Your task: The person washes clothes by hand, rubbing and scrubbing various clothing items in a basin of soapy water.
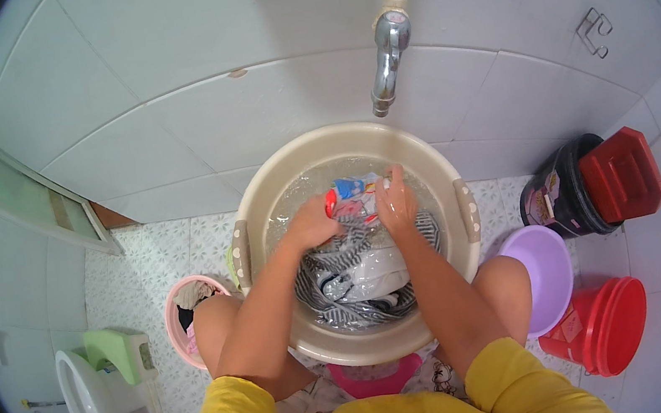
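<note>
A large beige plastic washtub (292,160) holds water and wet laundry between my knees. My left hand (314,223) grips the left side of a multicoloured wet cloth (350,189) with red, blue, white and pink parts. On its other side, my right hand (396,202) holds the same cloth with bent fingers, just above or at the water. Nearer to me, a grey-and-white striped garment (337,256) and a white cloth (375,273) lie soaking between my forearms. The fingertips of both hands are partly hidden.
A chrome tap (391,61) juts from the tiled wall behind the tub. At right stand a purple basin (546,277), a red bucket (623,324), and a black bucket (563,193) with a dark red container (621,175). At left are a pink basin (175,329) of clothes and a toilet (91,398).
</note>
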The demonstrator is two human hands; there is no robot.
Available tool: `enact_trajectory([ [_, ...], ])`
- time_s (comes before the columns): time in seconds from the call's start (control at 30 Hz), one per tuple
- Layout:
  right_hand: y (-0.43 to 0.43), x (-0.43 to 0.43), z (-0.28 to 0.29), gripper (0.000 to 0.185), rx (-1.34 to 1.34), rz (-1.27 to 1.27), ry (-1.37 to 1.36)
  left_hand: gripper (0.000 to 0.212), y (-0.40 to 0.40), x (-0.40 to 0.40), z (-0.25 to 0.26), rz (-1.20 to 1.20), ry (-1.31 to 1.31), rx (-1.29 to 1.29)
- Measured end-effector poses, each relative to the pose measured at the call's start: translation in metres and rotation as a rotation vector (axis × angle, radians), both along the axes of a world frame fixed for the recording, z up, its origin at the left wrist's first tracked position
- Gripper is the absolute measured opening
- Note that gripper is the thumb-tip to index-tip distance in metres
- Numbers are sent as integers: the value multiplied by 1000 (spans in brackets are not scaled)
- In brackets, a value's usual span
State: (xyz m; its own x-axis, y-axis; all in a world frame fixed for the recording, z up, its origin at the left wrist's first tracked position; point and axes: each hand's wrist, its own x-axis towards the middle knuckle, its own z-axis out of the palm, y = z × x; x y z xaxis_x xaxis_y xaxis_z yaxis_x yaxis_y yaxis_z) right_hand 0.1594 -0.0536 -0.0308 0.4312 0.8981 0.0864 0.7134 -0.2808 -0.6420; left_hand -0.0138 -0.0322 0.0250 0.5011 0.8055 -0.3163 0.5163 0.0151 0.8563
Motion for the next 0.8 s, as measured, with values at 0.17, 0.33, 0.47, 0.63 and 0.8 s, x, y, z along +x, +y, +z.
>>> enact_trajectory([
  [0.17,-12,-10,-23,53,-93,68,-55,86,-18,-11,-26,144,514,381],
  [0.33,-14,-11,-41,64,-336,312,-22,79,-31,-4,-76,10,711,350],
  [0.47,-13,-8,-24,64,-452,203,-108,74,-24,-30,-108,154,519,325],
  [0.63,-20,1,-104,59,-173,166,68,62,-11,-2,-103,410,-230,-143],
  [0.8,-25,-66,-31,27,-105,355,45,48,-4,-22,-51,708,-1020,-963],
])
